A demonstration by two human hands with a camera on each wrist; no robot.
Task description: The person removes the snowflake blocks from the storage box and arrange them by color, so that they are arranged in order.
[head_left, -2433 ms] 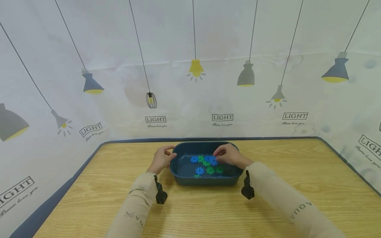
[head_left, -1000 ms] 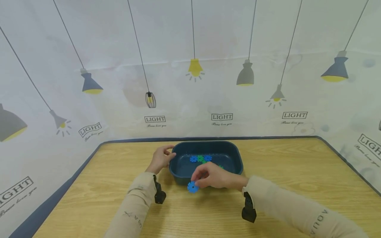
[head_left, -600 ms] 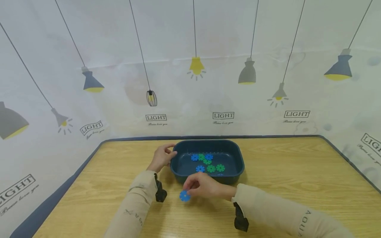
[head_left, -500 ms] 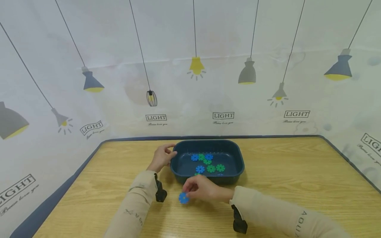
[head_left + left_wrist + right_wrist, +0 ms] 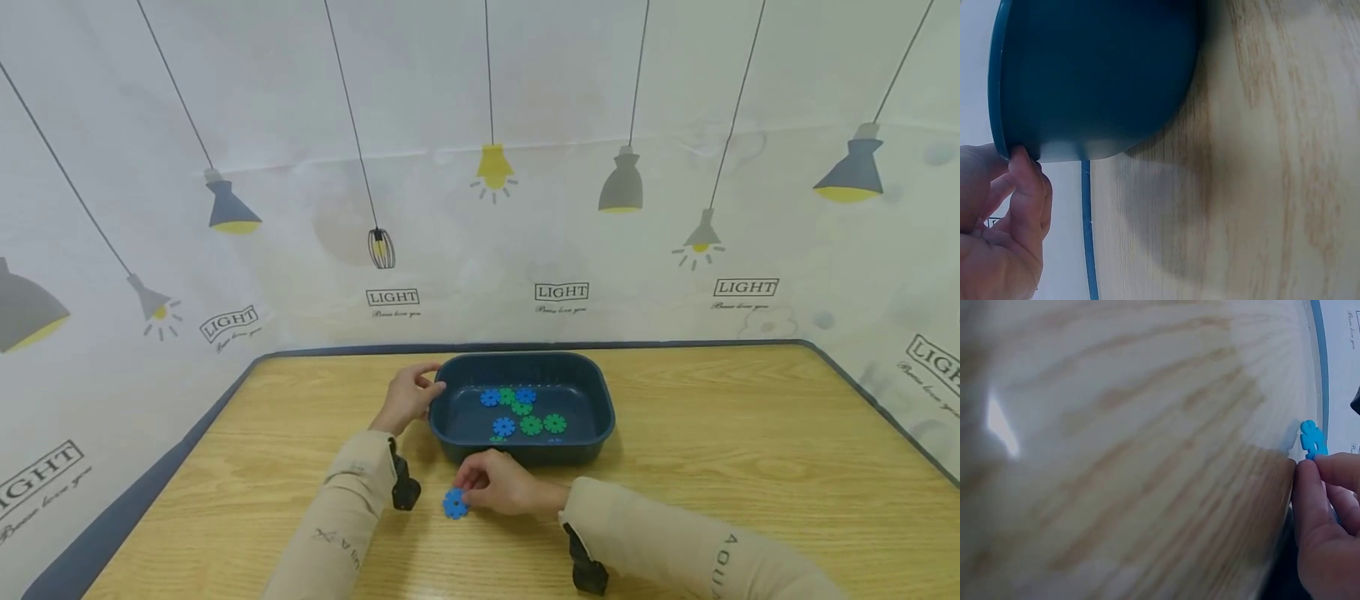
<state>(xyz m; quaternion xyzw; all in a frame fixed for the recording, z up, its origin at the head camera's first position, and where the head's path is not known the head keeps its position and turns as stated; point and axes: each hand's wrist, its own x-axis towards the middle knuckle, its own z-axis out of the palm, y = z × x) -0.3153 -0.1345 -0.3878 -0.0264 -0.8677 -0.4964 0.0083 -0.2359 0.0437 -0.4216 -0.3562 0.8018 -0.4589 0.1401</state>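
Observation:
A dark blue rectangular basin (image 5: 517,455) stands on the wooden table. My left hand (image 5: 408,398) pinches its left rim between thumb and fingers; the left wrist view shows the fingertips on the basin's edge (image 5: 997,94). In front of the basin, my right hand (image 5: 501,485) pinches a blue notched plastic disc (image 5: 454,504) by its edge, close over the tabletop. The same disc (image 5: 1314,439) appears past the thumb and finger in the right wrist view. Inside the basin lie several more notched discs, such as a blue one (image 5: 503,427) and a green one (image 5: 531,425).
The wooden table (image 5: 712,433) has a dark border along its back and sides. A pale curtain (image 5: 480,250) printed with lamps hangs directly behind and around it. Black wrist cameras sit under both beige sleeves (image 5: 356,483).
My right hand has taken a blue disc out of the basin, brought it over the front rim, and lowered it leftward toward the table. My left hand stays on the rim.

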